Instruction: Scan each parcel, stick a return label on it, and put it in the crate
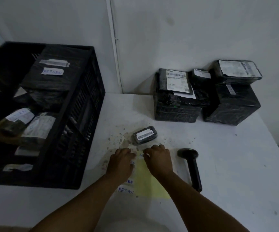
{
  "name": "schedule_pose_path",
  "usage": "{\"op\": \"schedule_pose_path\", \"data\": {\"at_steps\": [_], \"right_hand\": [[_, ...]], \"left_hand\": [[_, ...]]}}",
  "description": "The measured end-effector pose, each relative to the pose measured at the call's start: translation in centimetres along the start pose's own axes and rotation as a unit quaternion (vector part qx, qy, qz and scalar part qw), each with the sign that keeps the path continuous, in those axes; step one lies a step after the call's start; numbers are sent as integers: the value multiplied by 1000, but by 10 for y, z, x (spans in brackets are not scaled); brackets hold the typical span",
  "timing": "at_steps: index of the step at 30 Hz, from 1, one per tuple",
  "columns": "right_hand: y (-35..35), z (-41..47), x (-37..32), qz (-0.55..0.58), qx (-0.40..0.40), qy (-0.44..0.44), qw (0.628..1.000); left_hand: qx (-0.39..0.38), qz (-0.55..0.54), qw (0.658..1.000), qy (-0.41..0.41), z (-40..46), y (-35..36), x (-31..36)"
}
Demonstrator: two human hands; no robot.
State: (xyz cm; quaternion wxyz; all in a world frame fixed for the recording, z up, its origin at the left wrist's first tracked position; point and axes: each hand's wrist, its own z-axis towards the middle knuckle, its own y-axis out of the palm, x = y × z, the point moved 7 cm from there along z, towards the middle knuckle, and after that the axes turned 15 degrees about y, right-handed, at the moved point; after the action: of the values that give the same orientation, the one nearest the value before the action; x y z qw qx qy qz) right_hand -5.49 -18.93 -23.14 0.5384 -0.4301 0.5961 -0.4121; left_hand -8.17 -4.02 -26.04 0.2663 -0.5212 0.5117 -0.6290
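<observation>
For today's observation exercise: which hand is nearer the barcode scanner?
Right. The right hand works at the label sheet just left of the scanner; the left hand lies farther left.

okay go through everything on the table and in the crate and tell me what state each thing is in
Crate: holding wrapped parcels, one labelled RETURN.
Small parcel: flat on table, no return label visible.
Label sheet: on table, both hands at its top.
Left hand: fingers curled.
Right hand: fingers curled.
Scanner: lying unheld.
Stacked parcels: waiting against the wall.

The crate [85,114] sits at the table's [219,164] left, parcels inside. A small parcel [144,135] lies centre, the label sheet [148,181] before it, scanner [191,166] right, stacked parcels [205,97] behind.
</observation>
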Motion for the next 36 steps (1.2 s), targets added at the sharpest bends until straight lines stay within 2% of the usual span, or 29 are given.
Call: {"op": "schedule_pose_path", "data": {"at_steps": [8, 13, 18, 22, 27, 30, 32, 36], "right_hand": [[24, 8, -15, -21, -25, -31, 999], [18, 8, -20, -9, 1, -47, 999], [7, 2, -10, 74, 17, -42, 996], [0, 1, 11, 187, -3, 25, 982], [-21, 0, 25, 360, 7, 100, 928], [-34, 4, 29, 446, -25, 125, 886], [-41, 6, 27, 458, -44, 107, 882], [-45, 11, 23, 427, -86, 83, 896]], "left_hand": [[-2, -7, 1000, 7, -3, -3, -6], [-11, -7, 1000, -1, -2, -2, -11], [-12, 14, 1000, -4, -2, 0, -14], [-2, 6, 1000, -2, 0, -1, -12], [-6, 2, 1000, -9, 0, 0, -12], [19, -28, 999, -6, -1, -3, -12], [47, -59, 997, -14, -3, -8, -13], [136, -96, 986, -28, -5, -30, -8]]}}
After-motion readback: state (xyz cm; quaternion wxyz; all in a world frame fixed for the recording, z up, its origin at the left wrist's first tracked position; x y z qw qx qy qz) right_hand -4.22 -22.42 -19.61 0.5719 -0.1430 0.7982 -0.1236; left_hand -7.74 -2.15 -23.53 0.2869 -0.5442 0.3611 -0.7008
